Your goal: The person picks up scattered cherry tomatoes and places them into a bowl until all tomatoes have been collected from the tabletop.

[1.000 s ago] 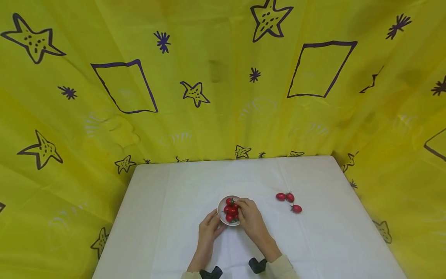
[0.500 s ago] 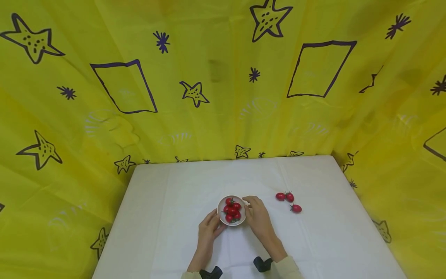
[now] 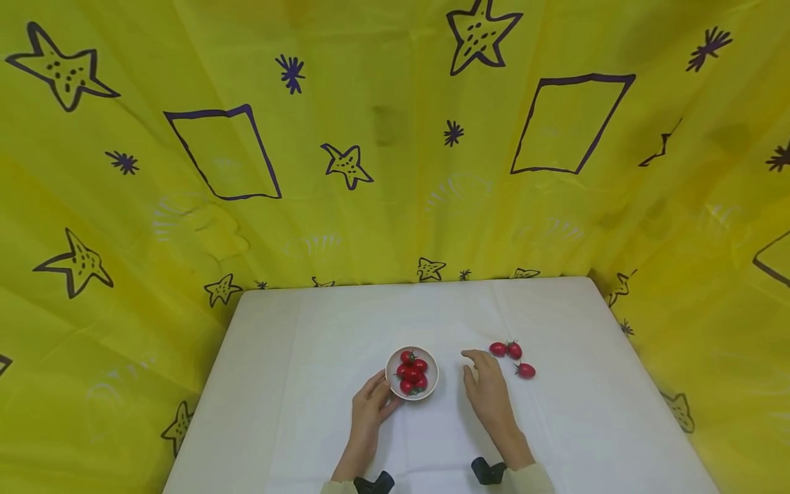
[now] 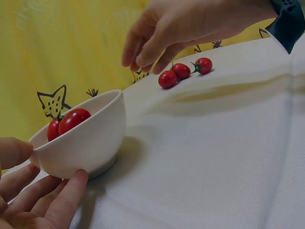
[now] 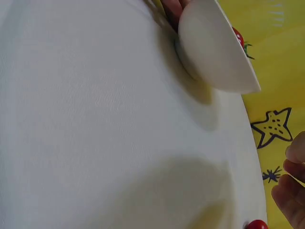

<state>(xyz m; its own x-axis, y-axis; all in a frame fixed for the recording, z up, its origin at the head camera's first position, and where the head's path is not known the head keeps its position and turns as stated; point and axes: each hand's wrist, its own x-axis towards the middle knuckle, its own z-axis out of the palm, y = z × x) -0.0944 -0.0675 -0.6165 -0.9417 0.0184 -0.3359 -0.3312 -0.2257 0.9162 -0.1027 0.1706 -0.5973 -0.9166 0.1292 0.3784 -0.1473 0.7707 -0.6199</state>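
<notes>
A small white bowl [image 3: 431, 381] stands on the table with several red cherry tomatoes [image 3: 412, 374] heaped in it. My left hand [image 3: 368, 409] holds it from the left; the left wrist view shows the thumb at the rim and fingers spread under the side wall [image 4: 95, 143]. Between the bowl and three loose cherry tomatoes [image 3: 526, 370] hovers my right hand [image 3: 490, 398], holding nothing, its fingers loosely bent. In the right wrist view, the right fingertips [image 5: 288, 195] show at the right edge, apart from the bowl [image 5: 214, 52].
White cloth covers the table [image 3: 321, 343]. A yellow curtain [image 3: 382, 226] with drawn stars and rectangles hangs behind it and along both sides. Dark wrist straps [image 3: 487, 472] sit at each cuff.
My right hand has let go of a cherry tomato in the bowl, then moved right, away from the rim towards the loose ones. My left hand and the bowl have stayed put.
</notes>
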